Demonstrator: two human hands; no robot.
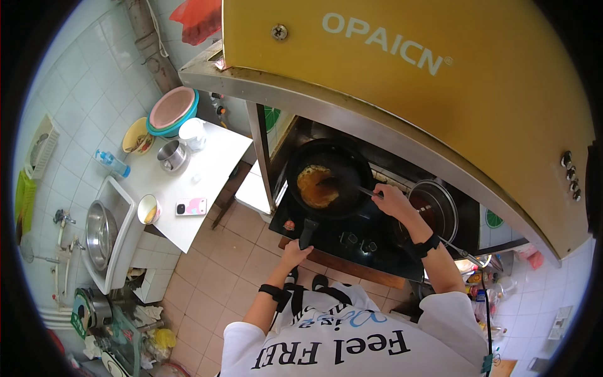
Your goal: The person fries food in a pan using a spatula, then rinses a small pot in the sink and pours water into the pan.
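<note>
My left hand [297, 254] grips the black handle [309, 233] of a dark frying pan [351, 158] on the gas stove [320, 254]. A thin, yellow-orange egg sheet [313, 188] with pale bubbly edges lies in the left part of the pan. In my right hand [392, 201] is the grey handle of a cooking spatula [367, 191]. Its dark blade reaches over the egg, and I cannot tell how far it goes under. Right of the pan, partly behind my right forearm, stands a round pot with a metal rim [454, 207].
A yellow range hood [405, 89] overhangs the stove. The white table [216, 155] at left bears a bowl with yellow residue [149, 209], a phone [191, 206], a steel pot [171, 154] and stacked basins [173, 110]. A sink [123, 207] holds a steel basin [101, 235].
</note>
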